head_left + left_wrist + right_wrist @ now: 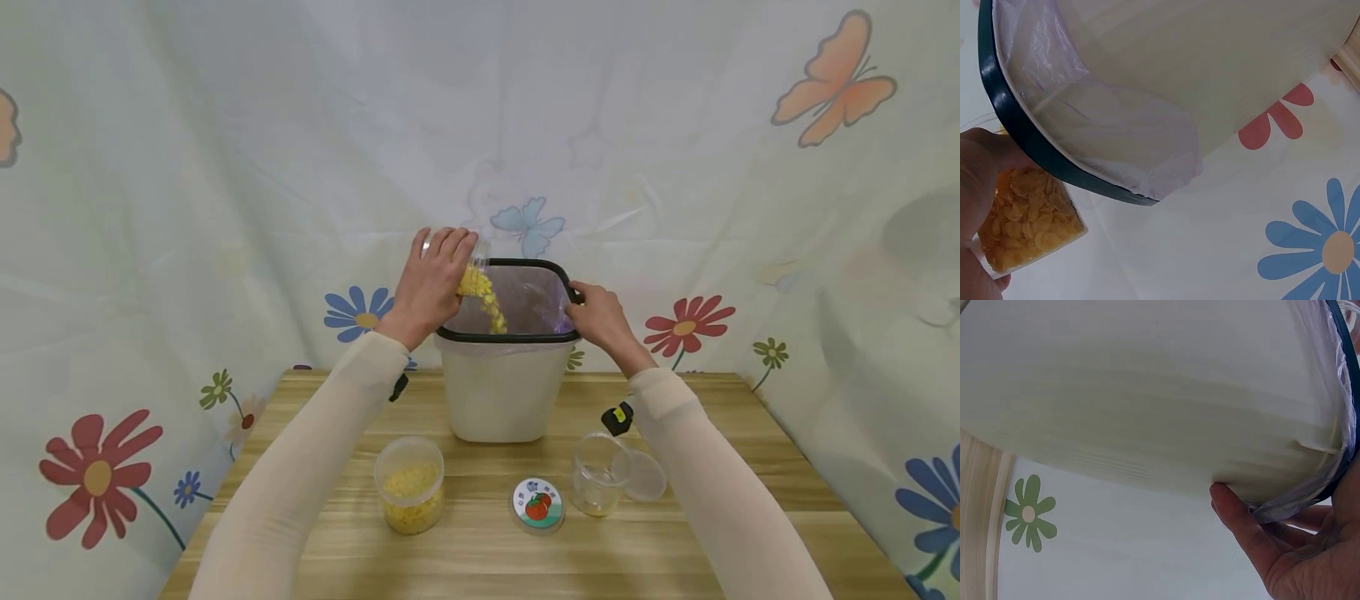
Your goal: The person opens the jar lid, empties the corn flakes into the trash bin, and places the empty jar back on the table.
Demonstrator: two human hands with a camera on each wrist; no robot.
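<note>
My left hand [429, 287] grips a clear plastic jar [480, 248] tipped over the left rim of a white trash bin [501, 392]. Yellow flakes [492, 310] stream from its mouth into the bin. In the left wrist view many flakes [1032, 219] still show through the jar's wall. A thin, pale purple bin liner [1129, 134] is folded over the outside below the dark rim ring [1029, 147]. On the opposite side, my right hand [603, 318] holds the bin's rim, its thumb and fingers on either side of the edge and liner.
In front of the bin, a clear tub [390, 454] partly filled with yellow bits stands on the wooden table [465, 567]. To its right lie a round lid [537, 506] with a tomato picture, a clear jar [596, 475] and a clear lid [647, 477]. A printed cloth [360, 167] hangs behind.
</note>
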